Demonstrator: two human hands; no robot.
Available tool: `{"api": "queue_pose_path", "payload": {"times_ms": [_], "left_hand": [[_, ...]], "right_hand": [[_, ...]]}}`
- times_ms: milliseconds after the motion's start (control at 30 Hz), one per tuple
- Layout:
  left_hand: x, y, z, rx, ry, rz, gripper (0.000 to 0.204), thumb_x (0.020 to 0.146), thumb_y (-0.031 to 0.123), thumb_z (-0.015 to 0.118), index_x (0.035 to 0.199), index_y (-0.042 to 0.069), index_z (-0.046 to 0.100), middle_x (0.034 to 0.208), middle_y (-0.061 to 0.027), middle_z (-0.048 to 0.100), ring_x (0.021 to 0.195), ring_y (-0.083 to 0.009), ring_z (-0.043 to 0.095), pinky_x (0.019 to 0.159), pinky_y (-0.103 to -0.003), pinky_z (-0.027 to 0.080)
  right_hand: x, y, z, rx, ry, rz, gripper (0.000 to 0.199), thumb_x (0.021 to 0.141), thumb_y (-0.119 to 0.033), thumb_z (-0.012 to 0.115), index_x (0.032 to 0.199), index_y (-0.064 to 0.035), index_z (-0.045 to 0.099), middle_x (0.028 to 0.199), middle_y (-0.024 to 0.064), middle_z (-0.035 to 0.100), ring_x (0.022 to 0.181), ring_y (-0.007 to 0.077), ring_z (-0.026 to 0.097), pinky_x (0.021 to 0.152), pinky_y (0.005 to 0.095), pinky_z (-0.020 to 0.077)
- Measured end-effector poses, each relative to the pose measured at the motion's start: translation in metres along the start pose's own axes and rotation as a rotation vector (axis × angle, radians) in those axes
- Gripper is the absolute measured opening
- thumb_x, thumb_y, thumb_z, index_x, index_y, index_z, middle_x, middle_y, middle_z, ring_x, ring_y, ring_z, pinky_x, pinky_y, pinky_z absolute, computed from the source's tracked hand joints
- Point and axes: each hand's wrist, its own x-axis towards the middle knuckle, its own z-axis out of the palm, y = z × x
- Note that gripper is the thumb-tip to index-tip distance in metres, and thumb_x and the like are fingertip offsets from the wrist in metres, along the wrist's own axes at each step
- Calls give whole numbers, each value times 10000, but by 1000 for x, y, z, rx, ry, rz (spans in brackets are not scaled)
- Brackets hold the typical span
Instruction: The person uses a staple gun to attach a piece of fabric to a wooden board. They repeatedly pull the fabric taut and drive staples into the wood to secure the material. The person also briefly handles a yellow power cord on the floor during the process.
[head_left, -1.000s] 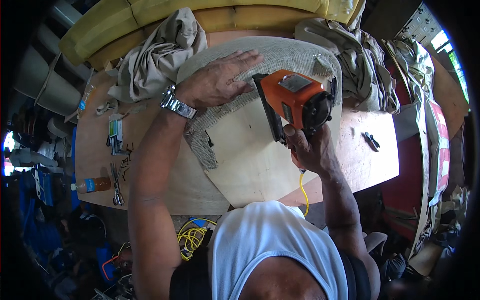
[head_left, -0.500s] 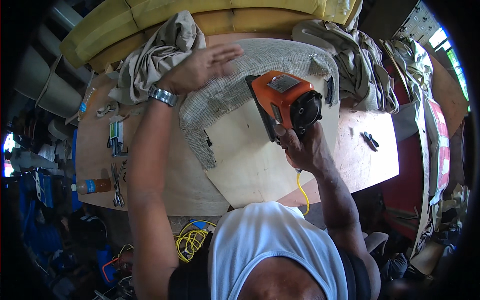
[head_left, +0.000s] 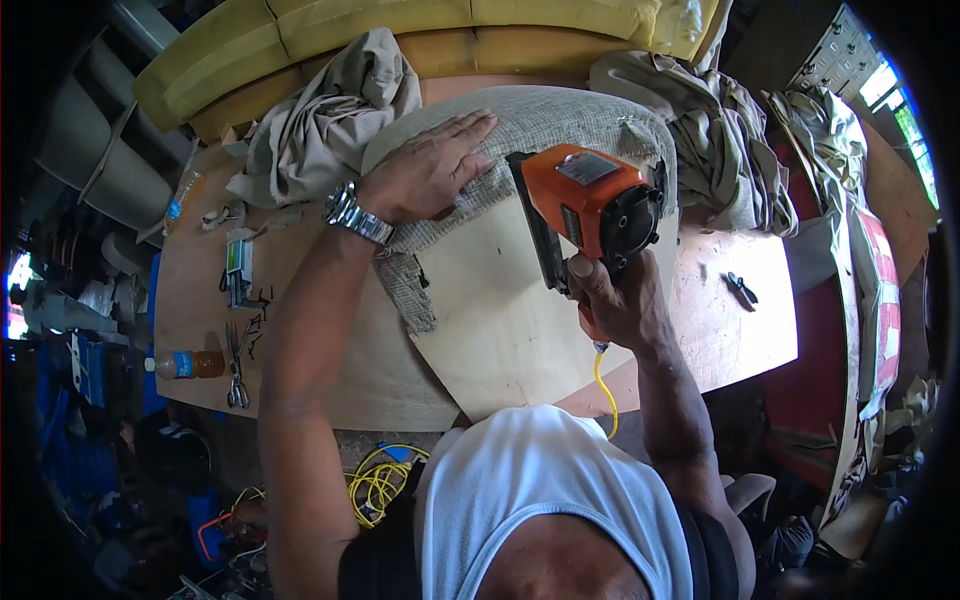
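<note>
My left hand (head_left: 430, 175), wearing a metal wristwatch (head_left: 360, 213), lies flat with its fingers stretched on the grey woven fabric (head_left: 560, 115). This fabric wraps the curved far edge of a pale wooden panel (head_left: 480, 290), its frayed edges running down both sides. My right hand (head_left: 628, 305) is wrapped round the grip of an orange and black air staple gun (head_left: 585, 200). The gun is tilted over the panel, its long black nose side facing left. From the bottom of its grip runs a yellow air hose (head_left: 606, 388). Whether the nose touches the panel I cannot tell.
Crumpled beige cloth (head_left: 330, 130) lies far left, more cloth (head_left: 690, 120) far right. Scissors (head_left: 237, 365), a bottle (head_left: 188, 365) and a small box (head_left: 238, 257) sit on the table's left. Dark-handled pliers (head_left: 741, 290) lie right. Yellow foam (head_left: 440, 55) stands behind.
My left hand, blurred and raised before, has come down onto the fabric and rests there. The staple gun has shifted slightly to the right in my right hand.
</note>
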Motion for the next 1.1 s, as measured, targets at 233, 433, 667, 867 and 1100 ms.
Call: {"api": "queue_pose_path", "payload": {"times_ms": [233,433,667,867,1100], "left_hand": [[-6,-9,-1,-34,-1,102,907,896,524,617,1522,-17,246,1567,-235,292,1466,-332,274,1207,-382,225],[-12,-6,-4,-144,14,67,1141,667,469,843,1527,4,255,1560,-227,312,1454,-330,302,1201,-383,250],[-13,-1,-5,-178,14,11,1227,571,359,916,1529,3,237,1562,-220,314,1449,-318,317,1200,-372,252],[-15,7,-24,-390,-107,-4,1148,700,511,838,1527,-11,235,1564,-222,305,1454,-299,306,1200,-385,246],[-16,-39,-1,-1473,143,34,1111,860,841,253,1509,-60,244,1569,-231,283,1492,-310,207,1219,-405,157]], "right_hand": [[10,-3,10,-85,-13,22,490,936,-496,640,1057,-21,632,700,41,609,651,132,559,610,328,477],[9,0,14,-106,6,-5,469,942,-482,634,1060,-29,631,711,73,636,656,163,593,621,356,492],[11,-3,20,-98,0,-24,473,934,-481,647,1046,-22,627,714,70,634,658,166,597,624,354,494],[4,0,15,-113,-33,28,471,932,-473,656,1053,-18,629,736,77,649,672,171,608,638,355,505],[10,-4,20,-128,-34,27,439,936,-455,646,949,-17,619,664,49,621,614,149,595,593,329,491]]}}
